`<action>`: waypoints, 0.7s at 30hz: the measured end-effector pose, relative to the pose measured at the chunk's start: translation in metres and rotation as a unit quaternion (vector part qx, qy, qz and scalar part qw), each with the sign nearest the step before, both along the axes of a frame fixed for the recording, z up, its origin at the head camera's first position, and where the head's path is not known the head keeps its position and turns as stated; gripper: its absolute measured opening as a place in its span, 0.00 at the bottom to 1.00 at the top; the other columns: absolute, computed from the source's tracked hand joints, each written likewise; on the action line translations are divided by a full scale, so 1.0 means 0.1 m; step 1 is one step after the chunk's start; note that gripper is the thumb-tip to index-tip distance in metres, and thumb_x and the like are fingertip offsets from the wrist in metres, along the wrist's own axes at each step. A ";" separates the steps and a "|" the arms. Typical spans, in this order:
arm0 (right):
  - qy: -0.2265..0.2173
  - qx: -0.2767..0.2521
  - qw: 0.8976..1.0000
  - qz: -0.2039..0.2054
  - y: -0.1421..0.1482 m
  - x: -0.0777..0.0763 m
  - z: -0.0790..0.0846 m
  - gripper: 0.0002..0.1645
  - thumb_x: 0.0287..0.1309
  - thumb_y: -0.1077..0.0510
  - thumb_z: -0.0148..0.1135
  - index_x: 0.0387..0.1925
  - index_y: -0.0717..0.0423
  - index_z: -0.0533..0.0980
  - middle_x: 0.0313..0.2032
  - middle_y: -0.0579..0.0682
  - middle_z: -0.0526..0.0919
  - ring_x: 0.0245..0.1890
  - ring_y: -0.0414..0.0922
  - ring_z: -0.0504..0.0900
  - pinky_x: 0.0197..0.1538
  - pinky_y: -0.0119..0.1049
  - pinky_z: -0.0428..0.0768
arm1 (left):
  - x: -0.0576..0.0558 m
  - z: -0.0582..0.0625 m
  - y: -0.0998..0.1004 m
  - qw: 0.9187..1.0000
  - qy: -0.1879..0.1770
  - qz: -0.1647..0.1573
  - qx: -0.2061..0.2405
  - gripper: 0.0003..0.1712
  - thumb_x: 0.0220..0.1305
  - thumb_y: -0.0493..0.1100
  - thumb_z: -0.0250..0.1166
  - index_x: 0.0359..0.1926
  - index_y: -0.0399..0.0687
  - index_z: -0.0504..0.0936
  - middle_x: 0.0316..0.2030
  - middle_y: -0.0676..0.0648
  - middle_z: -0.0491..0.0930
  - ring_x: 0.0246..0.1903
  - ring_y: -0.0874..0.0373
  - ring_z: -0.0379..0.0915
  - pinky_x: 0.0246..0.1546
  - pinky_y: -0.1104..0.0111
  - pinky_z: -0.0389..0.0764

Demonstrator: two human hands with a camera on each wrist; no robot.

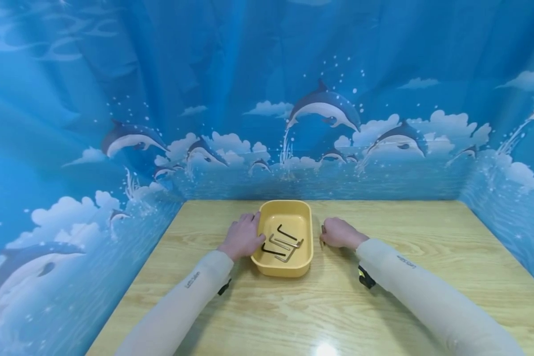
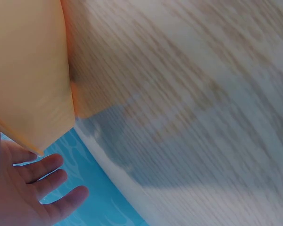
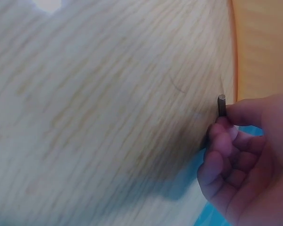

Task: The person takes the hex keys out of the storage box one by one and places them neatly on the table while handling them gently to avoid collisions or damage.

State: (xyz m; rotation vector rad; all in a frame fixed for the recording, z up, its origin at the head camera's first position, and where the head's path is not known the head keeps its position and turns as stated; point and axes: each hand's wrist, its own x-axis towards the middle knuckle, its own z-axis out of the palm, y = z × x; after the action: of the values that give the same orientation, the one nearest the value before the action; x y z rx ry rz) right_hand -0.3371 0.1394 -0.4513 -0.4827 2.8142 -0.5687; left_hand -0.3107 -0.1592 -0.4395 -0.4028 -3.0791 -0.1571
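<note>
My left hand (image 1: 244, 236) lies at the left side of a yellow plastic tray (image 1: 286, 272), touching its rim; in the left wrist view its fingers (image 2: 70, 200) are loosely extended beside the tray's wall (image 2: 28, 70). Several L-shaped hex keys (image 1: 273, 250), some black and some metallic, lie loose on the tray's floor. Just right of the tray, my right hand (image 1: 341, 233) pinches a hex key (image 3: 221, 106) between thumb and fingers, low over the table. Only a short dark metal end of it shows clearly; the fingers hide the rest.
The tray stands on a light wood-grain table (image 1: 382, 306), toward its back edge. A blue curtain (image 1: 231, 74) printed with dolphins and clouds hangs along the back and both sides. Wood surface stretches right of my right hand and in front of the tray.
</note>
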 end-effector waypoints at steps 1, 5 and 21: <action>0.002 0.000 1.000 0.000 0.00 0.00 0.00 0.23 0.64 0.61 0.58 0.13 0.49 0.67 0.11 0.43 0.61 0.12 0.40 0.62 0.18 0.32 0.63 | 0.00 0.00 0.00 1.000 0.001 -0.001 -0.001 0.43 0.71 0.57 0.56 0.78 0.42 0.55 0.70 0.37 0.66 0.71 0.43 0.60 0.66 0.44 0.68; 0.011 0.003 1.000 0.003 -0.01 -0.01 -0.01 0.24 0.65 0.59 0.58 0.12 0.49 0.67 0.11 0.43 0.61 0.12 0.40 0.61 0.18 0.32 0.62 | 0.00 -0.02 -0.01 1.000 0.009 -0.005 -0.001 0.42 0.71 0.57 0.56 0.78 0.41 0.56 0.70 0.37 0.67 0.71 0.42 0.60 0.65 0.44 0.69; 0.071 0.030 0.997 0.024 -0.22 -0.02 0.53 0.23 0.68 0.55 0.56 0.14 0.50 0.68 0.12 0.44 0.67 0.13 0.40 0.64 0.23 0.34 0.68 | -0.01 0.00 0.00 1.000 0.008 -0.004 -0.004 0.42 0.71 0.57 0.56 0.78 0.42 0.56 0.70 0.37 0.67 0.70 0.44 0.61 0.65 0.45 0.70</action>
State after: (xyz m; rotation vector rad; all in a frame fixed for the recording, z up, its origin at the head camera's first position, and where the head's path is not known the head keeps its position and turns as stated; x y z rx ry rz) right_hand -0.3391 0.1179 -0.3981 -0.5987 2.9347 -0.4573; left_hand -0.3115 -0.1589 -0.4391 -0.4156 -3.0637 -0.1417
